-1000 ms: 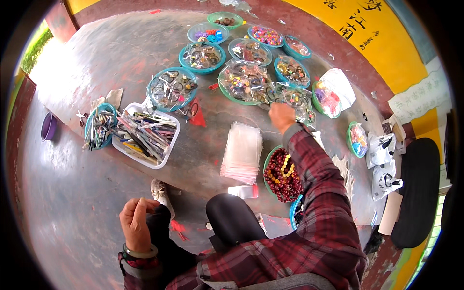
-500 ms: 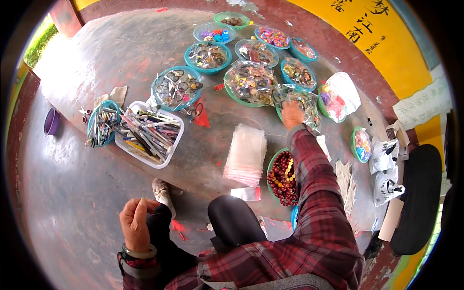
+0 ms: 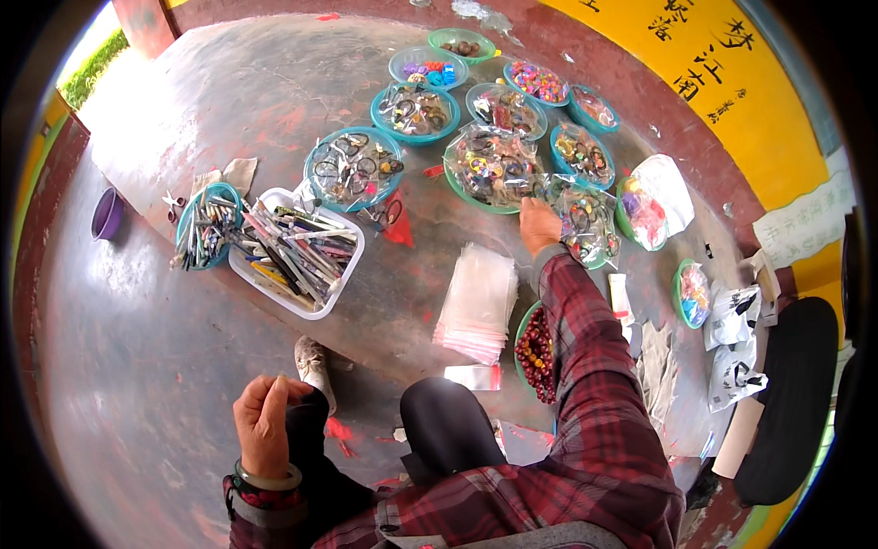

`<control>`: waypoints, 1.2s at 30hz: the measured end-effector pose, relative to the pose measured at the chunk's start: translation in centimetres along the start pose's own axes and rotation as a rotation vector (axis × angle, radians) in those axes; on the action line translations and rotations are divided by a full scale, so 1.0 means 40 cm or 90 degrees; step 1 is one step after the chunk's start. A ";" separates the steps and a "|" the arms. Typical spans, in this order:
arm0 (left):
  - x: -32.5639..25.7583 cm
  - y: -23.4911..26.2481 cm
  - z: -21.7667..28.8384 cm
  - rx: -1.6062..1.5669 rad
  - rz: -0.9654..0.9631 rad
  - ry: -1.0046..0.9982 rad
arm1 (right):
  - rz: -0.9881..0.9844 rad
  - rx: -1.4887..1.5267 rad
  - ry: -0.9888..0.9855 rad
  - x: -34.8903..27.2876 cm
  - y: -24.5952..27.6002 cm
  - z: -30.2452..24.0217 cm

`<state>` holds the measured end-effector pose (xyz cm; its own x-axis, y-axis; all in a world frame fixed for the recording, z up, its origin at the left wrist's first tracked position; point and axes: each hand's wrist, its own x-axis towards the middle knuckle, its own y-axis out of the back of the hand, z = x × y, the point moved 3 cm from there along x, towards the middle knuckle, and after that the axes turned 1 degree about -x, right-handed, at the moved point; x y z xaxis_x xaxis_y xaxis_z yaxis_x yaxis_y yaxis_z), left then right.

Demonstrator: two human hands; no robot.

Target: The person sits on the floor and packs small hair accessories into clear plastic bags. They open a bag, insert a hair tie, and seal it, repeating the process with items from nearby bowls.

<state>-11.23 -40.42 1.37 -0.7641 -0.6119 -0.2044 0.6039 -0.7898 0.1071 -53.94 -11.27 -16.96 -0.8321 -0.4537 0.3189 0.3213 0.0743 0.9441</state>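
My right hand (image 3: 540, 225) reaches out to the lower left edge of a green basin of bagged hair ties (image 3: 588, 220), close to another green basin of bagged hair ties (image 3: 494, 165). Its fingers point away and are mostly hidden, so what they touch does not show. My left hand (image 3: 265, 421) is raised over my left leg, thumb and fingers pressed together. Anything in that pinch is too small or hidden to make out. Below my right wrist lies a stack of clear plastic bags (image 3: 477, 302). A green basin of dark red beads (image 3: 533, 352) is partly covered by my right sleeve.
Several more basins stand beyond, among them a blue basin of hair ties (image 3: 355, 169). Left are a white tray of pens (image 3: 352, 265), a blue basket of pens (image 3: 208, 224), scissors (image 3: 173, 203) and a purple bucket (image 3: 108, 215). White plastic bags (image 3: 732, 352) lie right.
My right hand has drawn back and left from over the basin of bagged hair ties to its edge. The view has shifted slightly. My left hand keeps its pinch.
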 end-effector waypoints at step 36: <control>-0.003 -0.038 0.003 0.014 -0.001 0.016 | 0.001 -0.119 -0.237 0.048 -0.059 0.064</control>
<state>-12.07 -39.15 1.36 -0.7592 -0.6092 -0.2291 0.5970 -0.7920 0.1279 -57.46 -10.05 -18.37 -0.9272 -0.0989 0.3612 0.3706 -0.1030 0.9231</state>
